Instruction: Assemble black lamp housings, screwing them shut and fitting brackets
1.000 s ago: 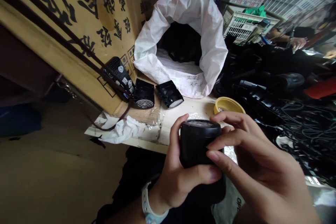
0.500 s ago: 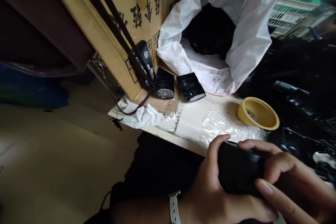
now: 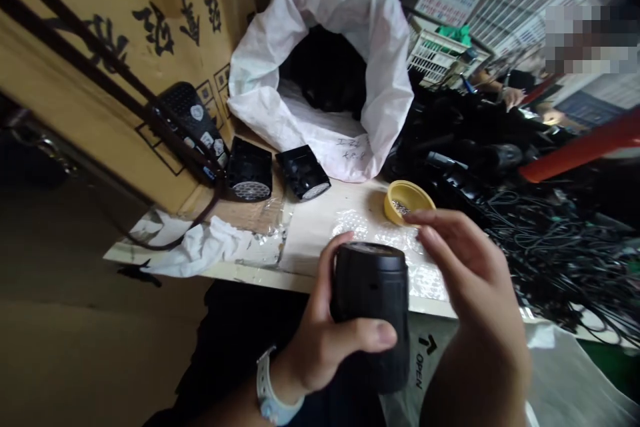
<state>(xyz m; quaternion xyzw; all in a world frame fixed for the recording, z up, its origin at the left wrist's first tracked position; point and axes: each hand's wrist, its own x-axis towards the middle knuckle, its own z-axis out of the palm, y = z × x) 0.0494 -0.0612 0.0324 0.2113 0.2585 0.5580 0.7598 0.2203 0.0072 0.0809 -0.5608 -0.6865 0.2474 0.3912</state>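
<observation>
My left hand [image 3: 330, 340] is wrapped round a black cylindrical lamp housing [image 3: 370, 307], held upright above the table's near edge, thumb across its front. A white watch is on that wrist. My right hand [image 3: 465, 273] hovers just right of the housing, off it, fingers loosely extended toward a small yellow bowl [image 3: 407, 200] holding tiny metal bits. Nothing shows in the right hand.
A white sack [image 3: 325, 80] of black parts stands at the back. Two black square lamp units [image 3: 250, 173] [image 3: 303, 173] lie before it, beside a black speaker-like device [image 3: 193, 127] against a yellow cardboard box [image 3: 100, 47]. Black cables [image 3: 555, 240] pile on the right. Another person's hand [image 3: 513, 97] is far back.
My right hand has come off the black housing and lifted toward the yellow bowl. The left hand keeps its hold, and the housing is raised again after dipping lower.
</observation>
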